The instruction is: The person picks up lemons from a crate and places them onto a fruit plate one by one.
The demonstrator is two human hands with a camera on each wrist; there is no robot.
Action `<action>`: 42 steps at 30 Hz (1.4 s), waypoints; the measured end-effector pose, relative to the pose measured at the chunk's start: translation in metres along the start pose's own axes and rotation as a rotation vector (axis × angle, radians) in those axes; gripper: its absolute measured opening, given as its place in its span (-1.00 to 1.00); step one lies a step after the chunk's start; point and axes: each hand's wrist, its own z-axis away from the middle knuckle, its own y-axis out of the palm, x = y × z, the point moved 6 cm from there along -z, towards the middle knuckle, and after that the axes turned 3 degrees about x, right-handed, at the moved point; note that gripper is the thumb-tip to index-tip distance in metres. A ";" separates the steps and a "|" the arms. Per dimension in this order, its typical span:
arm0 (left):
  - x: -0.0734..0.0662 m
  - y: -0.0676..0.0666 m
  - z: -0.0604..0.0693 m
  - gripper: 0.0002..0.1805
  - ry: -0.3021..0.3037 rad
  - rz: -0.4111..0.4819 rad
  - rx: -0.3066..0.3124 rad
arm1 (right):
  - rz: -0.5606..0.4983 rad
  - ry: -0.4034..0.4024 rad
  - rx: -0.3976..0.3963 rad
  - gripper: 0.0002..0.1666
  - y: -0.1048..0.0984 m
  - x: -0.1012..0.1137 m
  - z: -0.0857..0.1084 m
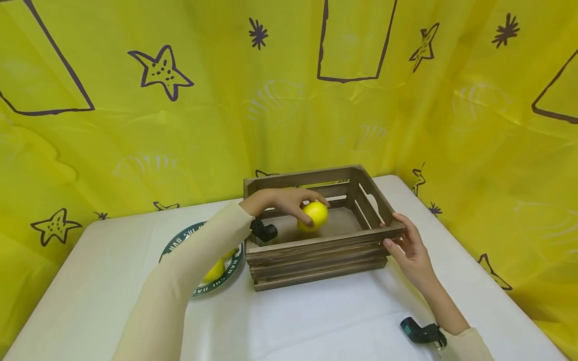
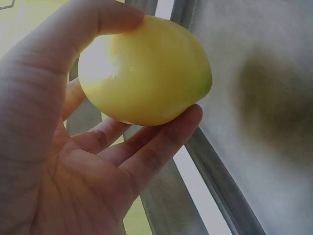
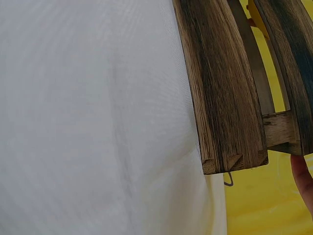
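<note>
My left hand reaches into a brown slatted wooden crate and holds a yellow lemon above its floor. In the left wrist view, thumb and fingers pinch the lemon, whose tip is greenish; its blurred shadow lies on the crate floor. My right hand grips the crate at its near right corner, the thumb against the front and fingers at the right side. Only part of a finger shows beside the crate's slats in the right wrist view.
Left of the crate stands a plate with a dark green lettered rim, partly hidden by my left sleeve. Yellow lemons lie on it. A white cloth covers the table, and a yellow patterned curtain hangs behind and to the right.
</note>
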 end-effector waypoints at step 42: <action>-0.028 -0.039 0.015 -0.26 0.181 0.265 -0.481 | -0.005 -0.002 0.009 -0.18 -0.001 0.001 -0.001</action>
